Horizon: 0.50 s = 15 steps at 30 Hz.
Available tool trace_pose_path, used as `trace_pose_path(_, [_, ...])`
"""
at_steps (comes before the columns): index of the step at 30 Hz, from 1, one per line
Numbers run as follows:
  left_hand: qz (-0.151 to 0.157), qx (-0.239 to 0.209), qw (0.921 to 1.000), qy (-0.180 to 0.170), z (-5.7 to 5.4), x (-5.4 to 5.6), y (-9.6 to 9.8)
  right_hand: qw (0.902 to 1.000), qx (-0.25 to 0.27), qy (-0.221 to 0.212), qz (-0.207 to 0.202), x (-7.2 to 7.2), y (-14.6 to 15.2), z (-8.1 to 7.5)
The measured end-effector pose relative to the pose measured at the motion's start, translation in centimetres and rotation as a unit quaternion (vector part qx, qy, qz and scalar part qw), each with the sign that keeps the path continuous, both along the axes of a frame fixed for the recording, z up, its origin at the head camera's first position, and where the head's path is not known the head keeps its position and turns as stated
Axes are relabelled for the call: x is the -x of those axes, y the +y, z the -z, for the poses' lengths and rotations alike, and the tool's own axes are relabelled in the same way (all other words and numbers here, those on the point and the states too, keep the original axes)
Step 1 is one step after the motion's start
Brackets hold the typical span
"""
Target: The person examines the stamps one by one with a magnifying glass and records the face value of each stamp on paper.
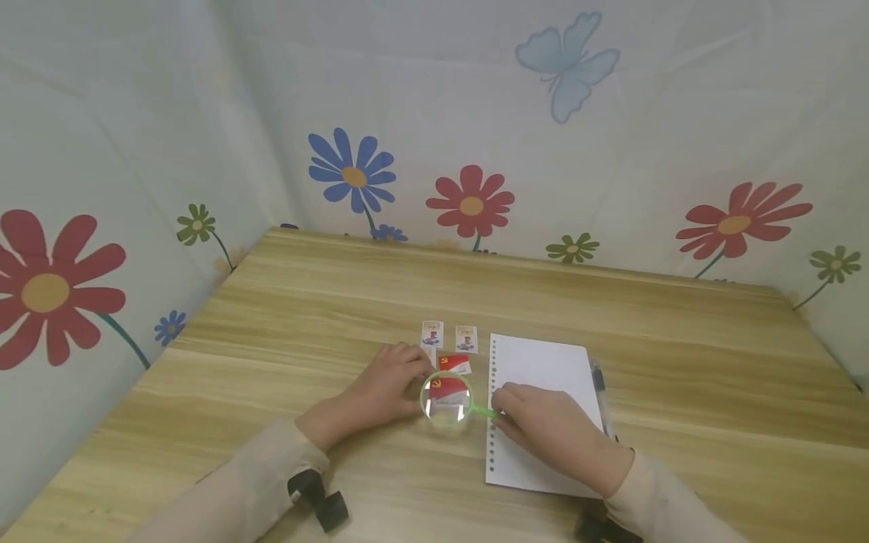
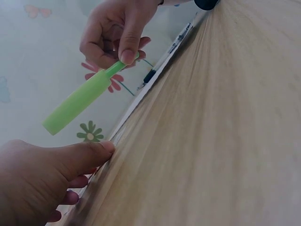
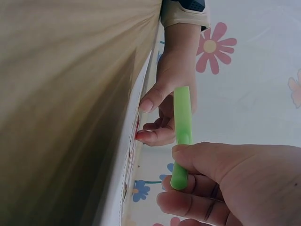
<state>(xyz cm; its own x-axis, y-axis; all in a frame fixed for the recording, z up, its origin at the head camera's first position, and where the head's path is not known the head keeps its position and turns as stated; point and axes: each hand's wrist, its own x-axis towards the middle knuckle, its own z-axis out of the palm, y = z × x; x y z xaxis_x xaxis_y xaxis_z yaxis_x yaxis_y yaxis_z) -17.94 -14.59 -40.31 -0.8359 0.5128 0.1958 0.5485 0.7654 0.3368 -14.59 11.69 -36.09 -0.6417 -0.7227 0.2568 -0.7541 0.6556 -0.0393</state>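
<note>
My right hand (image 1: 553, 426) pinches the thin handle of a green-rimmed magnifying glass (image 1: 473, 408) between thumb and fingers. The right wrist view shows the magnifying glass (image 3: 182, 113) edge-on, raised off the table. Through its lens a red-and-white stamp (image 1: 448, 391) appears, with a yellow emblem. Just behind it lies another red-and-white stamp (image 1: 455, 364). My left hand (image 1: 380, 385) rests at the left side of these stamps, thumb and fingertips down at the tabletop and spread apart. In the left wrist view, the left hand's thumb (image 2: 89, 153) touches the surface; its other fingers are partly hidden.
Two small pale stamps (image 1: 432, 334) with printed figures lie behind the red ones. A white loose-leaf sheet (image 1: 536, 362) with punched holes lies under my right hand, and a pen (image 1: 603, 396) sits along its right edge. A flower-printed curtain (image 1: 421, 98) hangs behind the wooden table (image 1: 326, 294).
</note>
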Motion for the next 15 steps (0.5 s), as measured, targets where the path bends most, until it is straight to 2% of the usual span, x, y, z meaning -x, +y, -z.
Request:
trace_pose_path(9, [0.001, 0.017, 0.9998, 0.005, -0.49, 0.01, 0.09, 0.9999, 0.004, 0.012, 0.005, 0.07, 0.11, -0.16])
trace_pose_path(15, [0.016, 0.044, 0.9984, 0.031, -0.67, -0.22, 0.03, 0.9989, 0.023, 0.038, 0.015, 0.34, 0.56, -0.46])
